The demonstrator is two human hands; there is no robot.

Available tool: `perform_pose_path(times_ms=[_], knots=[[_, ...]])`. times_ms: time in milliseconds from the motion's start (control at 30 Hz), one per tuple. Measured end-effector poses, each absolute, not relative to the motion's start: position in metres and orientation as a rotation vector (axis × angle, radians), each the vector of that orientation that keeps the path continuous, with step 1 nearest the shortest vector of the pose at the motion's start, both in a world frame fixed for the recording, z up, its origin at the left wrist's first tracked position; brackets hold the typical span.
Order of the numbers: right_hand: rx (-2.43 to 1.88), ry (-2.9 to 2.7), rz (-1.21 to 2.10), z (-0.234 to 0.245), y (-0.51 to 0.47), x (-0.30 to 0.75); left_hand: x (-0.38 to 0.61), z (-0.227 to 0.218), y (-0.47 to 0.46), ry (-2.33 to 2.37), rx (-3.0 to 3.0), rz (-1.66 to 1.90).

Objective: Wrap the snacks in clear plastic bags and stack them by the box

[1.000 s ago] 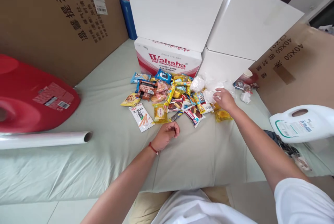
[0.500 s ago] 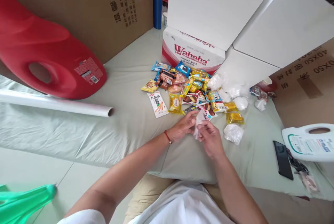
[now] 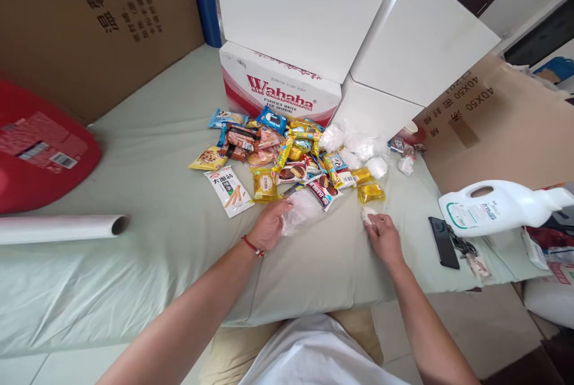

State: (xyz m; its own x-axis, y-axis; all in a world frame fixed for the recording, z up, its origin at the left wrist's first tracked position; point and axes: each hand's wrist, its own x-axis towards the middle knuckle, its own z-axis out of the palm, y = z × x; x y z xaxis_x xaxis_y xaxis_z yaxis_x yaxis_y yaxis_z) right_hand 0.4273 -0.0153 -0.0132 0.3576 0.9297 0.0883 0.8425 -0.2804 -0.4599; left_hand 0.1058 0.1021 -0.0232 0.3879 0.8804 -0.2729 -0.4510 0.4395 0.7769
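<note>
My left hand [image 3: 269, 226] is closed on a thin clear plastic bag [image 3: 302, 211], which hangs loosely open to the right of the fingers. Off to the right, my right hand [image 3: 384, 237] pinches a small crumpled white plastic bag [image 3: 368, 215] at the cloth; the fingers partly cover it. Just beyond both hands lies a pile of wrapped snacks: a white snack packet [image 3: 229, 192], a yellow packet [image 3: 264, 185], and a chocolate pie packet [image 3: 323, 192] close to the clear bag. More crumpled plastic bags [image 3: 361, 144] are heaped at the pile's right.
A Wahaha carton [image 3: 280, 89] stands behind the pile, with white boxes [image 3: 300, 8] above it. A red jug [image 3: 40, 152] and a white roll [image 3: 63, 228] are at left. A white detergent bottle [image 3: 497, 208] and a phone [image 3: 443, 243] lie at right.
My hands have moved apart. The bag, bunched between both hands before, now spreads from my left hand alone. My right hand has gone right to a crumpled bag. The view has turned right.
</note>
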Motion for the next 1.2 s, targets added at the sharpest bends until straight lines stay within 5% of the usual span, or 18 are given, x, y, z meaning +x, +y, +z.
perform_pose_path(times_ms=[267, 533, 600, 733, 800, 1033, 1200], knots=[[-1.903, -1.363, -0.334, 0.026, 0.11, 0.424, 0.107, -0.02, 0.105, 0.695, 0.553, 0.847], [-1.938, -1.55, -0.133, 0.035, 0.16, 0.402, 0.104, -0.029, 0.107, 0.614, 0.408, 0.896], [-1.769, -1.428, 0.059, 0.034, 0.124, 0.383, 0.105, -0.029, 0.106, 0.597, 0.419, 0.877], [-1.513, -1.085, 1.068, 0.024, 0.071, 0.338, 0.11, -0.027, 0.103, 0.551, 0.473, 0.822], [-1.417, -0.863, 1.314, 0.019, 0.065, 0.321, 0.111, -0.027, 0.101, 0.56, 0.496, 0.8], [-1.368, -0.821, 1.53, 0.026, 0.077, 0.307, 0.111, -0.03, 0.099, 0.599, 0.748, 0.747], [-1.333, -0.684, 1.558, 0.03, 0.069, 0.309, 0.104, -0.022, 0.093, 0.919, 1.304, 1.165]])
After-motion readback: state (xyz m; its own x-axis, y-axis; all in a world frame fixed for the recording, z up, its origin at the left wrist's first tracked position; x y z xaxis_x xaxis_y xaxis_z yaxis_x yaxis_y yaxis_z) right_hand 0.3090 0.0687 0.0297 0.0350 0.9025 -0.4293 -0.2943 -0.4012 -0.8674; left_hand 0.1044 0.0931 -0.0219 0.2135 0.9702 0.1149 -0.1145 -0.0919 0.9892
